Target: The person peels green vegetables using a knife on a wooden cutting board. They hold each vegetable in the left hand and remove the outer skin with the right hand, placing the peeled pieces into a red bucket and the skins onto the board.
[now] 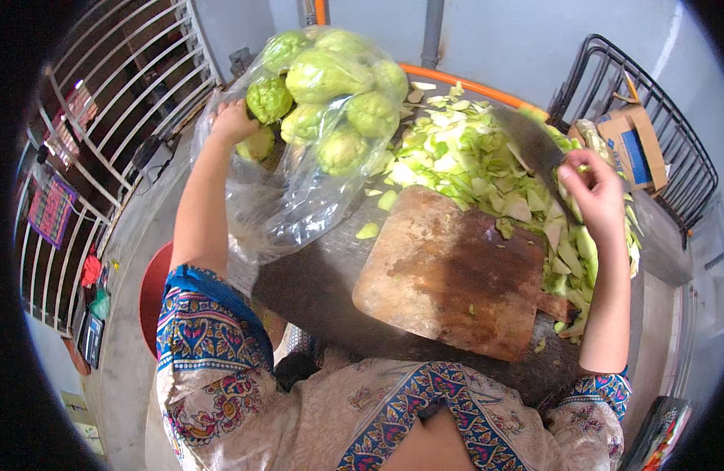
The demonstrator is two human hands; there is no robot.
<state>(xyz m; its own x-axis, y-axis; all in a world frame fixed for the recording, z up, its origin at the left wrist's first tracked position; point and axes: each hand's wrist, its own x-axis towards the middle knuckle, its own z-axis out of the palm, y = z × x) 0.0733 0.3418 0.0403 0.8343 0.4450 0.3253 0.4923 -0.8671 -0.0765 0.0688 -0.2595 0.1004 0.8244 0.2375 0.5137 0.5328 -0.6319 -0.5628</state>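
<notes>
A clear plastic bag [279, 221] full of green chayotes [329, 75] stands on the dark table at the upper left. My left hand [233, 120] is at its left edge, beside a chayote; whether its fingers grip anything is hard to tell. On the right, my right hand [591, 182] holds a wide-bladed knife [529, 138], blurred, above a large heap of pale green chayote slices [456, 147]. The slices spread behind and along the right side of a worn wooden cutting board [450, 274]. A few small bits lie on the board, whose short handle points right.
An orange pipe [456, 79] runs behind the table along the wall. At the right stand a black metal rack [685, 141] and an open cardboard box [635, 147]. A white barred grille [126, 88] is at the left, and a red tub [156, 300] sits below the table's left side.
</notes>
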